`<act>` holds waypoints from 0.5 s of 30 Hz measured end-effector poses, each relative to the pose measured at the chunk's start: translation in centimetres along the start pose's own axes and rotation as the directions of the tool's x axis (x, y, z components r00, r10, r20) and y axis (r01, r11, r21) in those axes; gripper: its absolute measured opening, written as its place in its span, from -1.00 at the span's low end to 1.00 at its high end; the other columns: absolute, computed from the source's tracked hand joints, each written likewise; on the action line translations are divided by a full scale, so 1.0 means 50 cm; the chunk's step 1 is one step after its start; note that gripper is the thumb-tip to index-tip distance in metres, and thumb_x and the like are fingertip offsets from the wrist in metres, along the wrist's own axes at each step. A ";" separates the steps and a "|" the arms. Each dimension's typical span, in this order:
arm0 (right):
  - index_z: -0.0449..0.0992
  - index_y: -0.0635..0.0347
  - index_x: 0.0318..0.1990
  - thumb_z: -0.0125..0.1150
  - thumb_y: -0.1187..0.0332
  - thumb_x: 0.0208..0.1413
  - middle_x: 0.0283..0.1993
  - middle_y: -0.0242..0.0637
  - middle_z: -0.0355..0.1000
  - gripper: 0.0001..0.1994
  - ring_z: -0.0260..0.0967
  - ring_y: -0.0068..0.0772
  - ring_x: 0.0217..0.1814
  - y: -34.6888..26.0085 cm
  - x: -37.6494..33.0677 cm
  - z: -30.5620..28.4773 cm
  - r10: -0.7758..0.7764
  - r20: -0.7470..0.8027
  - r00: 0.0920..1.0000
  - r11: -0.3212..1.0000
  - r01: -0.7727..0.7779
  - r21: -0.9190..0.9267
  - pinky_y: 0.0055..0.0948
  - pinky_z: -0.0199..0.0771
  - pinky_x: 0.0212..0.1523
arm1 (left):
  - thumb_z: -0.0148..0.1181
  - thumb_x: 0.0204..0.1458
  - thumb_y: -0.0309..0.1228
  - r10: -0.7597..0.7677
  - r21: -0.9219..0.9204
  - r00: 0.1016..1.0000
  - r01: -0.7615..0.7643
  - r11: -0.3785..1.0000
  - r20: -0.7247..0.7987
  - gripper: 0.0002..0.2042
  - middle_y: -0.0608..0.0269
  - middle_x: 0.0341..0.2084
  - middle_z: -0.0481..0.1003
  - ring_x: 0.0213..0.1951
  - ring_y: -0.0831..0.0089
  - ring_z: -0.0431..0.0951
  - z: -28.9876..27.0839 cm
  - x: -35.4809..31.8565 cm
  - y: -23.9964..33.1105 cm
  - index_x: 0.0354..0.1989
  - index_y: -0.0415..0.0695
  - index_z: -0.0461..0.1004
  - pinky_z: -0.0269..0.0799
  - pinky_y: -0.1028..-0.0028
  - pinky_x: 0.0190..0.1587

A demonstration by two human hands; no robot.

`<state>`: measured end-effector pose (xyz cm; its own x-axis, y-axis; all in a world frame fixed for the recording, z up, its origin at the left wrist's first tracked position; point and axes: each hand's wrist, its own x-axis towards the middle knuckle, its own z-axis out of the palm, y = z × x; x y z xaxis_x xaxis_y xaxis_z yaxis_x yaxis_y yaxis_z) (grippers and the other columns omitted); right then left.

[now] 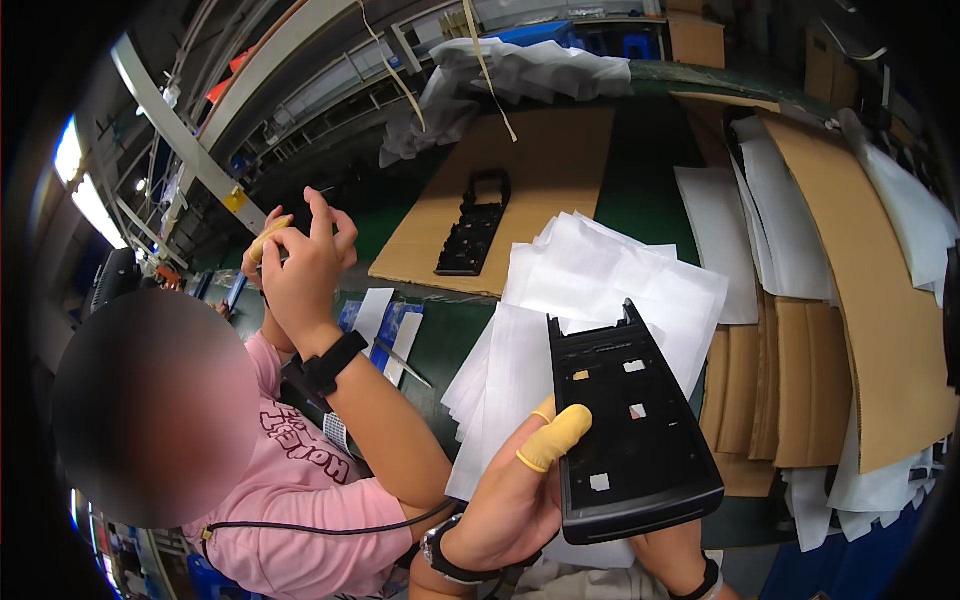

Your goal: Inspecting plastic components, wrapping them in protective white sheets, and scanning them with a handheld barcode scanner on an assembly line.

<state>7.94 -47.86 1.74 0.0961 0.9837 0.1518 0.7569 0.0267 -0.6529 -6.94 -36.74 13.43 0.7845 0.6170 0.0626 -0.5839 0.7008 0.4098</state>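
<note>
My left hand [515, 500], a watch on its wrist and a yellow finger cot on the thumb, grips a black plastic housing [630, 430] by its left edge. The housing is a shallow rectangular shell with several small cut-outs and two prongs at its far end, tilted up toward me. My right hand [672, 552] reaches in from the lower right, with a black band at the wrist. Its fingers are hidden behind the housing, so their grip does not show. Beneath and beyond the housing lies a stack of white foam sheets [580, 270].
Another black plastic frame [475, 225] rests on a cardboard sheet [560, 150]. At left, a co-worker in pink [330, 500] holds both hands raised. Cardboard dividers with white sheets [780, 380] stand at right. A thin pointed tool [403, 363] lies by blue-and-white strips.
</note>
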 end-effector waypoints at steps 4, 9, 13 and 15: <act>0.37 0.23 -0.02 0.12 0.23 -0.06 0.12 0.04 0.08 -0.57 0.03 0.12 0.17 0.006 -0.001 0.001 0.030 0.019 0.999 0.998 -0.032 0.062 -0.05 0.08 0.06 | -0.14 0.19 -0.32 -0.009 0.151 0.989 0.031 0.988 -0.146 -0.53 0.15 0.07 0.24 0.07 0.46 0.31 0.032 0.004 -0.002 0.22 -0.23 0.00 0.28 0.42 0.09; 0.39 0.22 -0.05 0.13 0.23 -0.07 0.13 0.05 0.06 -0.59 0.02 0.10 0.17 0.006 -0.004 0.002 0.063 0.055 0.996 0.995 -0.067 0.077 -0.06 0.07 0.07 | -0.12 0.18 -0.33 0.044 0.403 0.939 0.104 0.909 -0.341 -0.52 0.15 0.06 0.24 0.07 0.45 0.30 0.050 0.005 -0.006 0.23 -0.23 -0.01 0.26 0.42 0.09; 0.41 0.21 -0.06 0.12 0.24 -0.07 0.14 0.05 0.05 -0.61 0.01 0.09 0.18 -0.001 0.000 -0.004 0.063 0.076 0.995 0.993 -0.070 0.091 -0.05 0.06 0.07 | -0.11 0.18 -0.33 0.062 0.434 0.930 0.109 0.894 -0.362 -0.51 0.15 0.06 0.23 0.07 0.45 0.29 0.056 0.005 -0.005 0.23 -0.23 -0.02 0.25 0.42 0.09; 0.40 0.20 -0.05 0.13 0.25 -0.07 0.14 0.05 0.05 -0.61 0.01 0.09 0.18 0.001 -0.001 -0.004 0.061 0.076 0.995 0.993 -0.068 0.091 -0.05 0.06 0.07 | -0.09 0.18 -0.32 0.073 0.431 0.929 0.098 0.897 -0.363 -0.51 0.17 0.05 0.24 0.05 0.47 0.31 0.056 0.003 -0.005 0.23 -0.23 -0.01 0.26 0.44 0.07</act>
<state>8.07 -47.97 1.86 0.0931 0.9942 0.0547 0.6865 -0.0244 -0.7267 -6.07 -37.82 15.90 0.6104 0.7541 -0.2423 -0.3565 0.5348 0.7661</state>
